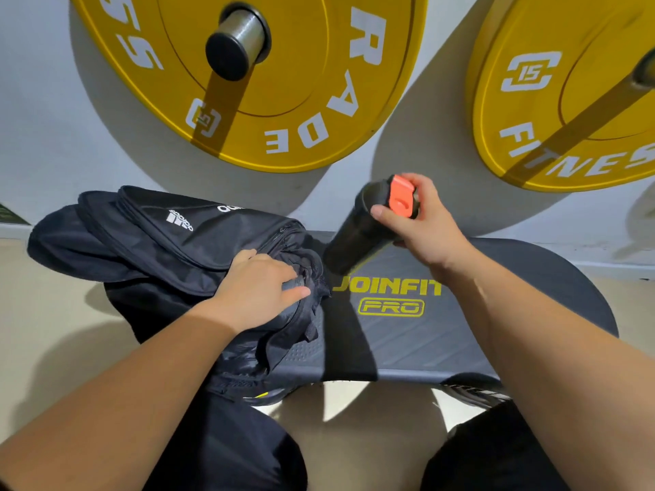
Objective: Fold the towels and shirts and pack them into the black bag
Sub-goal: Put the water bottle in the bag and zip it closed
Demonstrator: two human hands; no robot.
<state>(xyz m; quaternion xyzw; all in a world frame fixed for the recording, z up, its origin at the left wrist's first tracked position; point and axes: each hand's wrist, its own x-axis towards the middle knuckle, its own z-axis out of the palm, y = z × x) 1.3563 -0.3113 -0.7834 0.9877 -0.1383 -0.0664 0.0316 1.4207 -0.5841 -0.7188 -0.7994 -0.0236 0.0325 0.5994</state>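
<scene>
A black bag with white logos lies on the left end of a dark step platform. My left hand grips the fabric at the bag's right-hand side pocket, thumb and fingers pinching its edge. My right hand holds a dark bottle with an orange lid by its top, tilted, its base just right of the bag and above the platform. No towels or shirts show outside the bag.
Two yellow weight plates hang on pegs on the white wall behind. The platform carries yellow lettering. My legs in dark shorts are at the bottom, with beige floor around.
</scene>
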